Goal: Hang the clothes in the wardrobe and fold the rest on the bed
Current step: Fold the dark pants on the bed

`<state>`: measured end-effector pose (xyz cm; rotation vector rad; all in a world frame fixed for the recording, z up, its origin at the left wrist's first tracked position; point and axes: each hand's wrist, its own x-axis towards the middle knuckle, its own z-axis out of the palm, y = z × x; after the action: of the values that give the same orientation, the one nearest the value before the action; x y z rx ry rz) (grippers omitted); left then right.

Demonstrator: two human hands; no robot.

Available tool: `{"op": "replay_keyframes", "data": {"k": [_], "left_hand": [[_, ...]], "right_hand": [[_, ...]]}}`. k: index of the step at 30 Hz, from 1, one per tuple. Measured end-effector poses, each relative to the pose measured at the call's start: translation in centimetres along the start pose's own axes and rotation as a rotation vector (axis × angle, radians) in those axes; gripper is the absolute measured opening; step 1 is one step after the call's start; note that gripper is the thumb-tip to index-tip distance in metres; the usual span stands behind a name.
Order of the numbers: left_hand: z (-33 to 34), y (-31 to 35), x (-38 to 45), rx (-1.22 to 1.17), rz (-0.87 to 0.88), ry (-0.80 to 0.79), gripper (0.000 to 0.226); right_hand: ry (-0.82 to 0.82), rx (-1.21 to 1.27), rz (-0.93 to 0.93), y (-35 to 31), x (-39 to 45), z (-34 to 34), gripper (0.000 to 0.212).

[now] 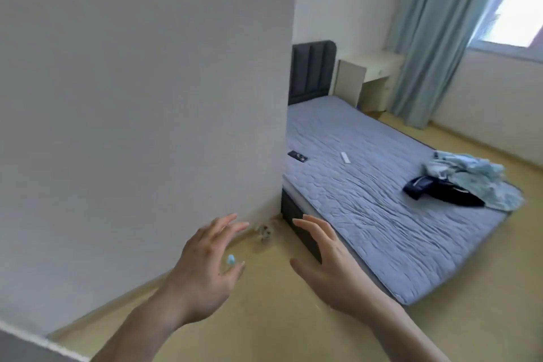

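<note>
both hands, left hand (205, 267) and right hand (329, 261), spread, holding nothing. clothes pile (470, 182) at bed (367, 200) edge may slip off if i tug.

Two bare forearms enter from the 6 o'clock edge, with no sleeve, watch, bracelet or ring showing on either. The left hand (205, 261) is slim with long fingers; a small pale-blue patch, perhaps a painted nail or a fingertip cover, sits at its 3 o'clock side near the thumb, too blurred to tell which. The right hand (329, 264) is likewise slim and unadorned, its nails short and plain. Both wrists are uncovered down to the frame's edge.
</note>
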<state>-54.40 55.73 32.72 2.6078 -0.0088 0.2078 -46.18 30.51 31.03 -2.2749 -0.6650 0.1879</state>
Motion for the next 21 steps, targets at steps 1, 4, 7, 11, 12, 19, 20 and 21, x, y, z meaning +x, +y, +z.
{"op": "replay_keyframes", "data": {"k": [1, 4, 7, 11, 12, 19, 20, 21], "left_hand": [[1.0, 1.2, 1.8, 0.003, 0.029, -0.032, 0.057], [4.2, 4.3, 7.1, -0.010, 0.110, -0.126, 0.056], [7.8, 7.0, 12.3, -0.036, 0.184, -0.183, 0.056], [13.0, 10.7, 19.5, -0.086, 0.267, -0.247, 0.054], [14.2, 11.7, 21.3, -0.098, 0.282, -0.262, 0.053], [22.9, 20.1, 34.6, -0.119, 0.406, -0.399, 0.053], [24.2, 21.9, 36.3, -0.107, 0.434, -0.425, 0.054], [25.5, 23.7, 37.8, -0.100, 0.460, -0.451, 0.054]], "right_hand": [[0.024, 0.004, 0.038, 1.6, -0.4, -1.3, 0.066], [0.098, 0.013, 0.147, 6.3, -1.3, -5.0, 0.064], [0.161, 0.015, 0.231, 10.7, -1.5, -8.8, 0.062], [0.213, 0.003, 0.335, 16.5, -0.7, -13.8, 0.060], [0.224, -0.001, 0.353, 18.0, -0.3, -15.2, 0.060], [0.339, -0.014, 0.455, 27.4, 1.2, -23.8, 0.059], [0.362, -0.012, 0.475, 28.7, 0.8, -24.9, 0.058], [0.383, -0.010, 0.497, 29.9, 0.3, -26.1, 0.058]]}}
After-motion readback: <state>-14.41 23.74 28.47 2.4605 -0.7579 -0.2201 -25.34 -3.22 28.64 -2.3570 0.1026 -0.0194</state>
